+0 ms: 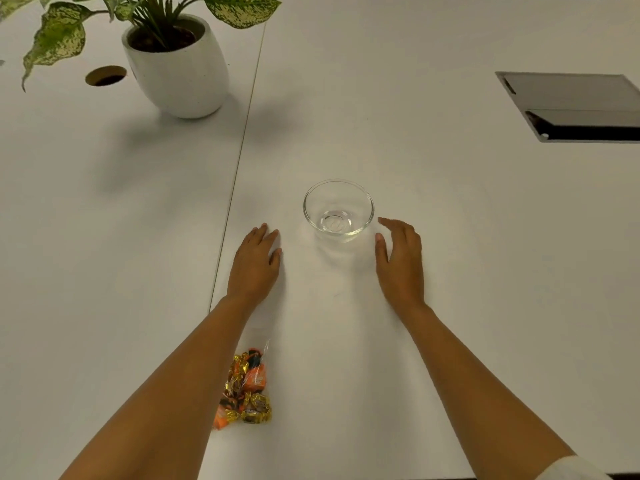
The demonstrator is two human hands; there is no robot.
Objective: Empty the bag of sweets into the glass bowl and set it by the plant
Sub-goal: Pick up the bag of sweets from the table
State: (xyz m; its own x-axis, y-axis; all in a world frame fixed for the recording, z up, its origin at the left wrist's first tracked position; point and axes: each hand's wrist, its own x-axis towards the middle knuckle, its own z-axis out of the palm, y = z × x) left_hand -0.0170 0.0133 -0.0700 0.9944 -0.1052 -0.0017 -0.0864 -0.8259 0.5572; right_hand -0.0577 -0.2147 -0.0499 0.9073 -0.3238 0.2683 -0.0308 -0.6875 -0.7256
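A small, clear glass bowl (338,211) stood empty and upright on the broad white table (450,237), near the middle of the view. Both bare forearms reached forward across the tabletop toward it. The left hand (254,265) lay palm down to the left of the bowl, its fingers stretched out and close together, holding nothing and not touching the glass. The right hand (401,261) sat just to the right of the bowl, open and slightly cupped, with the thumb (380,249) pointing toward the bowl's base and the fingertips close to its rim; whether they touched the glass could not be told, and the hand gripped nothing. The clear plastic bag of orange and gold wrapped sweets (247,389) lay on the table close to the person, partly under the left forearm and well behind both hands, its sweets all inside. At the far left stood a rounded white ceramic pot (180,71) holding a plant with green and cream mottled leaves (59,36), well apart from the bowl. Just left of the pot was a round cable hole (105,76) in the tabletop, and a thin seam (239,161) ran between two table sections. A grey rectangular recessed hatch (575,105) sat in the table at the far right. A pale sleeve edge (568,469) showed at the lower right corner.
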